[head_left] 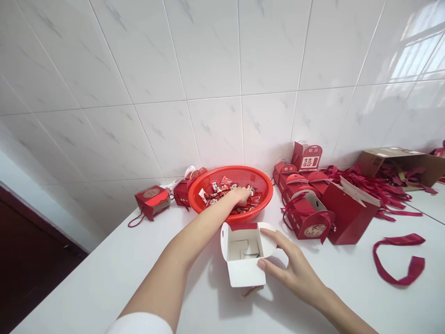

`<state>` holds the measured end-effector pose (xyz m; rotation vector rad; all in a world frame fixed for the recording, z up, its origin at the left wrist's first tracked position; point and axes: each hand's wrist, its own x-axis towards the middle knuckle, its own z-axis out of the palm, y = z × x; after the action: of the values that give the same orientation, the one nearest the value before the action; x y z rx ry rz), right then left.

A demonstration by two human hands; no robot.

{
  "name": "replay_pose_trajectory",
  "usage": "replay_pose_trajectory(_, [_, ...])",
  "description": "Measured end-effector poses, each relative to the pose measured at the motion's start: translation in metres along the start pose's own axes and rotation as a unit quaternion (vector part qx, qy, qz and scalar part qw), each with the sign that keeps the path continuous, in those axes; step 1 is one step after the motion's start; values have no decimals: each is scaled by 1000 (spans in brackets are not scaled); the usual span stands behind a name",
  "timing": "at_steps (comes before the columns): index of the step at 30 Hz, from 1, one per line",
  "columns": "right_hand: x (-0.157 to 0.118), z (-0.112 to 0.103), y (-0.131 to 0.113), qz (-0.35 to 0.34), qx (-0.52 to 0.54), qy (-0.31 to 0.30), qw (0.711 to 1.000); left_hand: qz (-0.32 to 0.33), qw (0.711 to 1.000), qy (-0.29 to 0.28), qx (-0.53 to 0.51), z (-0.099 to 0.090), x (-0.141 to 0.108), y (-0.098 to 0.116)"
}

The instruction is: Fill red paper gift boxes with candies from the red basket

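My left hand [242,196] reaches down into a red plastic basket [267,188] among wrapped candies [212,195]. Its fingertips are hidden, so I cannot tell whether they hold any candy. Nearer to me, my right hand [290,260] grips the right side of a small candy box [247,272], thumb on the near edge and fingers behind the side flap. The box stands with its flaps spread, showing a white inside. Its folded bottom panels are visible and I make out no candy on them.
Several red boxes [295,188] and a tall red paper bag [351,215] stand to the right. Red ribbons [368,192] lie by a cardboard carton [427,164], one loose ribbon [384,273] nearer. Another red box [152,202] sits left. A tiled wall [215,130] rises behind.
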<state>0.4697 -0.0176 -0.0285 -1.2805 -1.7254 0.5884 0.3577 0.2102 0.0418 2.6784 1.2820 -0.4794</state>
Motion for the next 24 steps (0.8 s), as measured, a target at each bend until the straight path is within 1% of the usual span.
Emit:
replay_pose_trajectory(3, [-1, 0, 1, 0, 1, -5, 1000, 8, 1000, 12, -21, -4, -2, -5])
replay_pose_trajectory(6, [-2, 0, 1, 2, 2, -11, 1000, 16, 997, 41, -56, -9, -5, -15])
replay_pose_trajectory(8, [-2, 0, 1, 2, 5, -14, 1000, 15, 995, 62, -75, -10, -6, -22])
replay_pose_trajectory(10, [-2, 0, 1, 5, 7, -17, 1000, 14, 994, 67, -87, -8, -8, -25])
replay_pose_trajectory(12, [-2, 1, 0, 8, 7, -16, 1000, 16, 994, 57, -91, -4, -8, -23])
replay_pose_trajectory(15, [-1, 2, -1, 6, 1, -10, 1000, 17, 995, 39, -95, 1, -8, -11])
replay_pose_trajectory(17, [0, 3, -1, 5, -3, -7, 1000, 18, 994, 41, -103, 2, -8, -4])
replay_pose_trajectory(20, [0, 3, 0, 2, -5, -7, 1000, 20, 988, 68, -137, -2, -9, -5])
replay_pose_trajectory(24, [-1, 2, 2, -1, -2, -15, 1000, 26, 968, 121, -220, -9, -15, -21])
